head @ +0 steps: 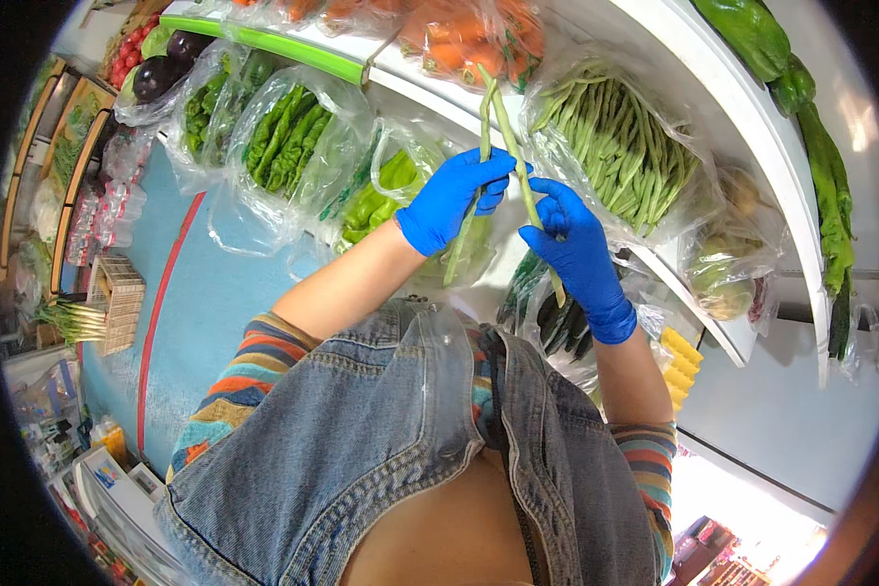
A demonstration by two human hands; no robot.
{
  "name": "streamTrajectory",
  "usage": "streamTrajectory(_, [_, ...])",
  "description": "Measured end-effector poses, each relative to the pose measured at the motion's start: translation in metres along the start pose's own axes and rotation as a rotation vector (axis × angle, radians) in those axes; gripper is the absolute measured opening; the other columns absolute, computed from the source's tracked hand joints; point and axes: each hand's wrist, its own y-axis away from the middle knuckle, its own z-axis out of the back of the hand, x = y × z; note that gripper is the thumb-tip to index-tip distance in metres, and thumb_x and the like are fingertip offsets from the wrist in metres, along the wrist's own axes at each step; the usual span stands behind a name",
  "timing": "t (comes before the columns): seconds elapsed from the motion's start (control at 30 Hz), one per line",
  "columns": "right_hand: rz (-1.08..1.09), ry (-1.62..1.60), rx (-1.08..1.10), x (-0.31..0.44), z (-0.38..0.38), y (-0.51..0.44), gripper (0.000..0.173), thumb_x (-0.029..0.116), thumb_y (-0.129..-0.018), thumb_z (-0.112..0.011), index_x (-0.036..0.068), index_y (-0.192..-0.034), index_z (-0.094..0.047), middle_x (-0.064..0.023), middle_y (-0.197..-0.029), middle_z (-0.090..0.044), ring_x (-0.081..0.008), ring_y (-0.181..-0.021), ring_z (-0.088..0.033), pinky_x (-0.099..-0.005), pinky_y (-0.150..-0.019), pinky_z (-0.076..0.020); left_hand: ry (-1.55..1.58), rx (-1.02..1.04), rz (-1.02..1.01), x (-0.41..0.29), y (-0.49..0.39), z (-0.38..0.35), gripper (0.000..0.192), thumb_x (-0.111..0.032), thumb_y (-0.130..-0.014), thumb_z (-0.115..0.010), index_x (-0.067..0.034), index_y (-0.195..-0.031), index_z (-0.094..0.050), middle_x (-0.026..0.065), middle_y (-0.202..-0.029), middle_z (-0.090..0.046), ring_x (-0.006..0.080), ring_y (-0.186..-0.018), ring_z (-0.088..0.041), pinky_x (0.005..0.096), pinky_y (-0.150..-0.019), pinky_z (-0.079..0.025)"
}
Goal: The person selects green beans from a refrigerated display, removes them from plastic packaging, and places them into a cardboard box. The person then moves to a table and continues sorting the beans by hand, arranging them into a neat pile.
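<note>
Both my hands wear blue gloves. My left hand grips a long green bean, whose lower end hangs below the glove. In my right hand is a second green bean, paler, which slants up across the first; my left fingertips are close to it, and whether they touch is unclear. Just right of the beans, an open plastic bag of green beans lies on the white shelf. Bagged carrots sit beyond the bean tips, and bagged light green peppers lie behind my left hand.
Bagged long green peppers and eggplants line the left shelf. Dark cucumber-like vegetables are below my right hand. A curved white shelf edge carries more peppers at right. A crate stands on the blue floor.
</note>
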Motion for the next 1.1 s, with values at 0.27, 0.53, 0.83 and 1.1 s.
streamTrajectory(0.27, [-0.103,0.023,-0.039,-0.007,-0.015,-0.005,0.042,0.001,-0.074,-0.06,-0.001,-0.115,-0.05,0.0023,-0.069,-0.046,-0.0064,-0.065,-0.045,-0.0218,-0.061,-0.0415,-0.045,-0.047,-0.046,-0.006,0.012,0.004,0.024,-0.021,-0.089,-0.05,0.001,-0.095,-0.057,-0.0016,-0.063,-0.042,0.0078,-0.053,-0.038,0.0208,-0.049,-0.032])
streamTrajectory(0.53, [-0.228,-0.499,-0.209,-0.014,0.028,0.015,0.045,0.018,-0.078,-0.053,0.001,-0.118,-0.049,-0.0007,-0.065,-0.047,-0.0085,-0.057,-0.044,-0.0184,-0.054,-0.0355,-0.038,-0.035,-0.052,-0.006,0.023,0.03,0.026,-0.019,-0.089,-0.048,0.002,-0.102,-0.055,-0.0027,-0.063,-0.038,0.0062,-0.053,-0.035,0.0198,-0.047,-0.029])
streamTrajectory(0.83, [0.029,0.332,-0.667,-0.086,0.162,-0.056,0.033,0.021,-0.082,-0.051,0.008,-0.111,-0.059,-0.0122,-0.101,-0.061,-0.0223,-0.09,-0.057,-0.0302,-0.078,-0.0434,-0.001,-0.151,-0.029,0.001,0.032,0.055,0.027,-0.019,-0.089,-0.047,0.002,-0.103,-0.055,-0.0033,-0.063,-0.036,0.0061,-0.052,-0.033,0.0201,-0.046,-0.028])
streamTrajectory(1.1, [0.314,1.107,-0.205,-0.09,0.114,-0.133,0.025,0.021,-0.081,-0.05,0.012,-0.101,-0.061,-0.0149,-0.098,-0.061,-0.0343,-0.091,-0.057,-0.0418,-0.08,-0.045,-0.019,-0.219,-0.027,0.0,0.035,0.056,0.026,-0.019,-0.089,-0.048,0.002,-0.103,-0.054,-0.0026,-0.063,-0.037,0.0064,-0.051,-0.033,0.0204,-0.046,-0.029])
